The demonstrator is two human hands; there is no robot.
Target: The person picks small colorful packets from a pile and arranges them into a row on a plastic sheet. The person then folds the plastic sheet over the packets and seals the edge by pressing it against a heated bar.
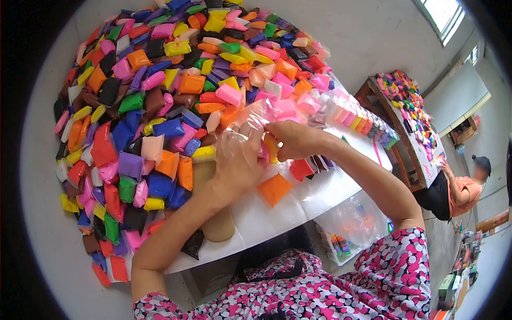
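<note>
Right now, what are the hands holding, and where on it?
Both hands grip a clear plastic bag: left hand at its lower edge, right hand at its right side.

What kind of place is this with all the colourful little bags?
Probably a small packing workshop. A huge pile of coloured packets covers the table, both hands work at a clear plastic bag, and another person sits by a second table of packets.
</note>
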